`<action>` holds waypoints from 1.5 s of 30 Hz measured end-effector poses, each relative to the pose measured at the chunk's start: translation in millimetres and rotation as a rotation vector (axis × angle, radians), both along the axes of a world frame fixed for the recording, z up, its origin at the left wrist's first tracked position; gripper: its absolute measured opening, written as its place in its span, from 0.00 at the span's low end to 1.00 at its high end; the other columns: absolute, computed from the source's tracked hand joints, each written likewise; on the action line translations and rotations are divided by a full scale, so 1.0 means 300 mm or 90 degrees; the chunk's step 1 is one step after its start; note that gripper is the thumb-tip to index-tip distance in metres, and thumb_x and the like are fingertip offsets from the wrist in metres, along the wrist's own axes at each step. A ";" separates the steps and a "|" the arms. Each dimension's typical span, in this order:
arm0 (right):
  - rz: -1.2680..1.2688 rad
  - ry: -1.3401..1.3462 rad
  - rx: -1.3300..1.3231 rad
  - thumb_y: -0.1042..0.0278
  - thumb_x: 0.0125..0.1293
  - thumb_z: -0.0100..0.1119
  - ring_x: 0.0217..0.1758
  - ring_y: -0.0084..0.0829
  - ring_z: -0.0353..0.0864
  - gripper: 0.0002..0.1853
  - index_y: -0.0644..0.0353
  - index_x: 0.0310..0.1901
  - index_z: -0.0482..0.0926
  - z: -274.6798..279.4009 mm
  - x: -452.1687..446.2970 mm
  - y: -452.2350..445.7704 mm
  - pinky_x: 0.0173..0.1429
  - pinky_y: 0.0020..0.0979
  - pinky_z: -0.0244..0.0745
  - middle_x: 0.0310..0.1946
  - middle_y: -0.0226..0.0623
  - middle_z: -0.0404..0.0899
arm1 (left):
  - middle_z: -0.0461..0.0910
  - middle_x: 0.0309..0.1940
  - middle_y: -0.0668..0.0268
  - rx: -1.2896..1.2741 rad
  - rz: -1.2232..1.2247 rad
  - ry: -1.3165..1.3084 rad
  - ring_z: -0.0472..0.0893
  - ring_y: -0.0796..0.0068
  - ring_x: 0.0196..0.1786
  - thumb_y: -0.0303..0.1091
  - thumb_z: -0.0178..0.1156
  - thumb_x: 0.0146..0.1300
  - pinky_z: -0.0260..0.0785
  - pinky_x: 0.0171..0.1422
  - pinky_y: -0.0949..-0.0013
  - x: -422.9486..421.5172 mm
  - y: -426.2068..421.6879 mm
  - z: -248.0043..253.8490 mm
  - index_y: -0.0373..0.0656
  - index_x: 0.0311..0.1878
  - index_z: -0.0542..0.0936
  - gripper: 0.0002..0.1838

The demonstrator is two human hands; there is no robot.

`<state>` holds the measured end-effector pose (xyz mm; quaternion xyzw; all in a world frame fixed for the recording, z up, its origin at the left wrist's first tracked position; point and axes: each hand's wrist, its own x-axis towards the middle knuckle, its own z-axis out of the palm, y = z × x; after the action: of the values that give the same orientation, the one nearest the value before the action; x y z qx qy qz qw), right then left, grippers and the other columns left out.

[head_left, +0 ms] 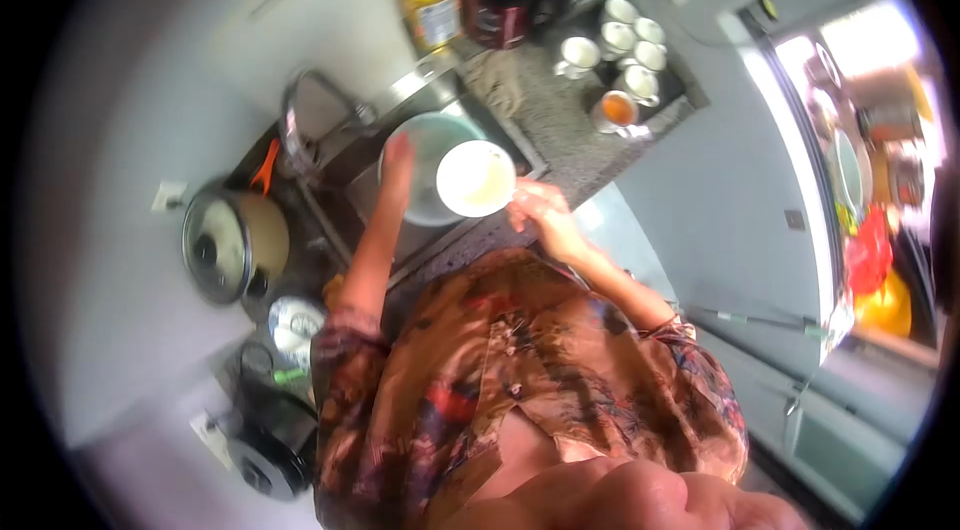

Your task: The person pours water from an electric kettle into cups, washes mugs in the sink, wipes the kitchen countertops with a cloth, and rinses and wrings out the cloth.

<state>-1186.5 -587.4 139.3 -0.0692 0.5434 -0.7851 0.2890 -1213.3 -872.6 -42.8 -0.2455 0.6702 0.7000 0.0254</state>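
My right hand [542, 209] is closed at the side of a white cup [477, 179], apparently by its handle, which the fingers hide. The cup hangs over a pale round basin [420, 207] in the sink, its mouth toward me and something pale yellowish inside. Over the basin's left side is my left hand [399, 162], smeared by motion, so its fingers cannot be made out. Beneath the basin, the steel sink [370, 198] shows around the edge.
White cups [640, 58] crowd a dark tray at the right, near a cup of orange-brown liquid [618, 109]. A dark kettle [500, 0], yellow bottle [434, 8] and cloth [497, 82] stand or lie behind. Leftward are a lidded pot [262, 235] and glass lid [322, 115].
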 end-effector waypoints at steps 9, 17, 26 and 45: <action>-0.302 0.037 0.127 0.54 0.65 0.48 0.20 0.17 0.67 0.16 0.55 0.26 0.72 -0.083 -0.081 0.280 0.26 0.20 0.56 0.17 0.26 0.71 | 0.74 0.53 0.68 0.145 0.111 -0.160 0.73 0.75 0.52 0.37 0.57 0.64 0.64 0.55 0.66 0.443 0.048 0.055 0.47 0.59 0.71 0.20; -0.678 0.050 -0.036 0.54 0.70 0.48 0.24 0.20 0.67 0.14 0.53 0.29 0.70 -0.244 -0.284 0.615 0.27 0.23 0.62 0.23 0.25 0.68 | 0.75 0.51 0.63 0.185 0.207 -0.126 0.74 0.71 0.51 0.36 0.58 0.64 0.65 0.54 0.67 0.549 0.012 0.055 0.43 0.59 0.71 0.21; -0.730 -0.027 -0.032 0.54 0.70 0.49 0.24 0.19 0.67 0.15 0.51 0.28 0.70 -0.345 -0.430 0.687 0.26 0.23 0.63 0.21 0.24 0.68 | 0.76 0.52 0.62 0.217 0.160 -0.055 0.75 0.70 0.52 0.35 0.57 0.65 0.65 0.56 0.66 0.424 0.111 0.114 0.42 0.60 0.70 0.21; -0.576 -0.068 0.030 0.59 0.69 0.50 0.27 0.23 0.70 0.11 0.53 0.29 0.69 -0.481 -0.655 0.602 0.29 0.25 0.63 0.24 0.27 0.71 | 0.80 0.38 0.62 -0.357 -0.053 -0.004 0.78 0.66 0.46 0.27 0.58 0.62 0.68 0.55 0.62 0.557 0.282 0.470 0.43 0.45 0.80 0.09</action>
<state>-1383.2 -406.9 -4.9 0.2222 0.5212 -0.8222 -0.0542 -1046.2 -788.0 98.2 -0.2173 0.8472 0.4846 -0.0127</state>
